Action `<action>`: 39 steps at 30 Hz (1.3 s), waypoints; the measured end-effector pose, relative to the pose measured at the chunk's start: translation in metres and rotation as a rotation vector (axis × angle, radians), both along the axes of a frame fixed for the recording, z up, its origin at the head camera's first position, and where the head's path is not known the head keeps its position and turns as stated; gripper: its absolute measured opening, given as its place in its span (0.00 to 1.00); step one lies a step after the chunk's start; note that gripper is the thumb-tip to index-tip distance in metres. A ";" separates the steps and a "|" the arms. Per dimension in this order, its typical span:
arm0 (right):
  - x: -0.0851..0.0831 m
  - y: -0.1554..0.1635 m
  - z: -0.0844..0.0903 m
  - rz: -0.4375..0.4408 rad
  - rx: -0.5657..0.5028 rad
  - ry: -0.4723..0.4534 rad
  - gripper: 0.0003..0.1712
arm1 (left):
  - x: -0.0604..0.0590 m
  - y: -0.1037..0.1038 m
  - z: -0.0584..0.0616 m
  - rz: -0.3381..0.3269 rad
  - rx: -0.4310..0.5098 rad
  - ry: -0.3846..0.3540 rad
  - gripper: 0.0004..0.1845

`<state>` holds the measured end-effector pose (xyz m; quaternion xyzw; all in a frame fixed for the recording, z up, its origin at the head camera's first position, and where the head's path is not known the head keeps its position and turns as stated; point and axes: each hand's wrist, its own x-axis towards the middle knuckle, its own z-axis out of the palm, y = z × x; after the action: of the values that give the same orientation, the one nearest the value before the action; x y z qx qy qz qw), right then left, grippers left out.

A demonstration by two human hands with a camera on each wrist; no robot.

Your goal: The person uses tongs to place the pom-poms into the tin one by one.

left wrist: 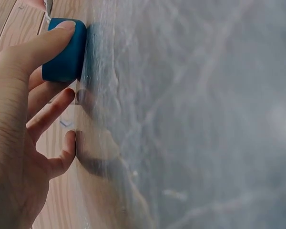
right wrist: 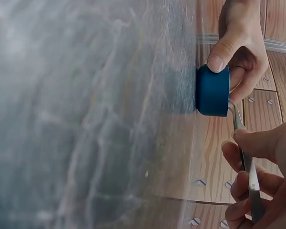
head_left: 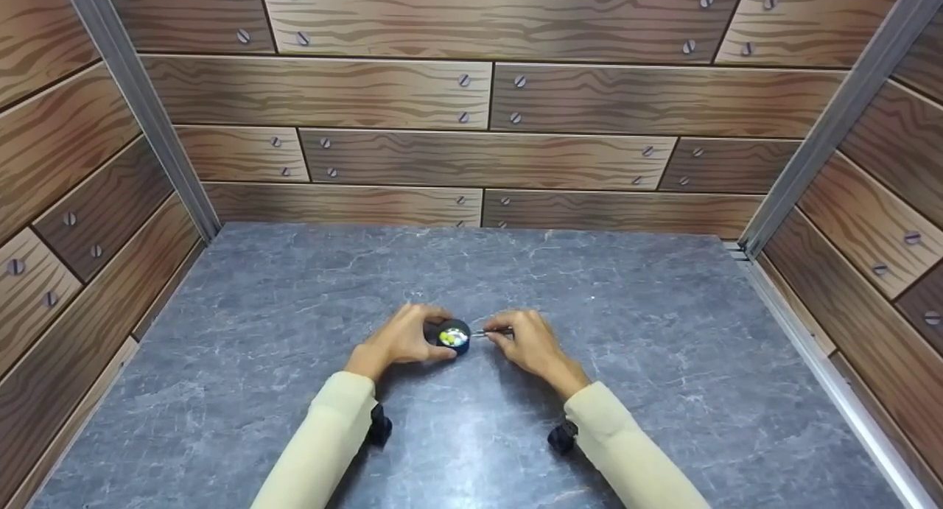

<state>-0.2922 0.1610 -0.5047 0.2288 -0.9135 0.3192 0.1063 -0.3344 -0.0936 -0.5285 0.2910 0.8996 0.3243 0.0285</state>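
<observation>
A small round dark-blue container [head_left: 453,337] is held on the grey marbled bench [head_left: 295,310] by the left hand [head_left: 401,339], whose fingers [left wrist: 47,45] are curled round its side. Thin metal tweezers [right wrist: 245,162], their tips at the container's rim, are pinched by the right hand [head_left: 527,341].

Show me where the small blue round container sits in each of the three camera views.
Head: blue container at table centre, between the left hand and the right hand.
Left wrist: upper left, its blue side under the thumb.
Right wrist: right of centre, upper half, standing on the table, tweezers beside it.
Shared landmark: the grey marbled table.
</observation>
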 end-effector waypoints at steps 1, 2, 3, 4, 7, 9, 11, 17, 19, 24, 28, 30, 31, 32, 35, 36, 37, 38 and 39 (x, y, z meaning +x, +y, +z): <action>0.000 0.000 0.000 0.001 -0.003 0.003 0.08 | 0.000 0.000 0.000 0.002 -0.002 0.000 0.35; 0.000 0.001 0.000 0.001 -0.004 0.008 0.08 | 0.000 0.000 0.000 0.003 -0.002 0.000 0.35; 0.000 0.001 -0.001 0.000 -0.004 0.012 0.08 | 0.000 0.000 0.000 0.003 -0.002 0.000 0.35; 0.000 0.002 -0.001 -0.001 -0.004 0.016 0.08 | 0.000 0.000 0.000 0.003 -0.001 0.001 0.35; 0.001 0.003 0.000 -0.010 -0.003 0.007 0.08 | 0.000 0.000 0.000 0.000 0.000 -0.001 0.35; 0.002 0.005 0.001 -0.014 -0.005 -0.001 0.08 | 0.000 0.000 0.000 -0.001 -0.001 -0.001 0.35; 0.002 0.006 0.003 -0.017 -0.007 -0.001 0.08 | 0.000 0.001 0.001 0.001 -0.001 -0.001 0.34; 0.004 0.013 0.007 -0.020 -0.003 0.020 0.08 | 0.000 0.001 0.003 0.012 -0.004 -0.024 0.34; 0.005 0.017 0.009 -0.023 -0.005 0.016 0.08 | 0.001 0.001 0.003 0.012 -0.006 -0.027 0.34; 0.006 0.034 0.013 -0.025 -0.005 0.032 0.08 | 0.000 0.001 0.004 -0.005 -0.003 -0.030 0.35; 0.006 0.052 0.014 -0.040 0.009 0.055 0.08 | 0.000 0.001 0.005 -0.018 0.000 -0.037 0.35; 0.007 0.063 0.013 -0.055 0.019 0.058 0.08 | 0.000 0.001 0.005 -0.025 0.002 -0.036 0.35; 0.007 0.068 0.012 -0.066 0.017 0.049 0.09 | 0.000 0.001 0.005 -0.025 0.003 -0.036 0.34; 0.007 0.074 0.011 -0.074 0.016 0.044 0.09 | 0.000 0.001 0.004 -0.026 0.001 -0.033 0.34; 0.008 0.089 0.009 -0.102 0.010 0.023 0.09 | 0.000 0.001 0.004 -0.026 -0.005 -0.027 0.33; 0.008 0.094 0.008 -0.113 0.008 0.017 0.09 | 0.001 0.001 0.004 -0.027 -0.007 -0.024 0.33; 0.008 0.098 0.007 -0.122 0.006 0.016 0.08 | 0.001 0.001 0.004 -0.027 -0.009 -0.022 0.33; 0.008 0.102 0.006 -0.131 0.013 0.018 0.08 | 0.001 0.001 0.005 -0.028 -0.011 -0.019 0.33; 0.009 0.105 0.005 -0.140 0.016 0.018 0.08 | 0.001 0.001 0.005 -0.030 -0.010 -0.017 0.33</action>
<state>-0.2835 0.2665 -0.4999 0.1679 -0.9289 0.3015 0.1346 -0.3335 -0.0925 -0.5236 0.3017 0.8964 0.3220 0.0426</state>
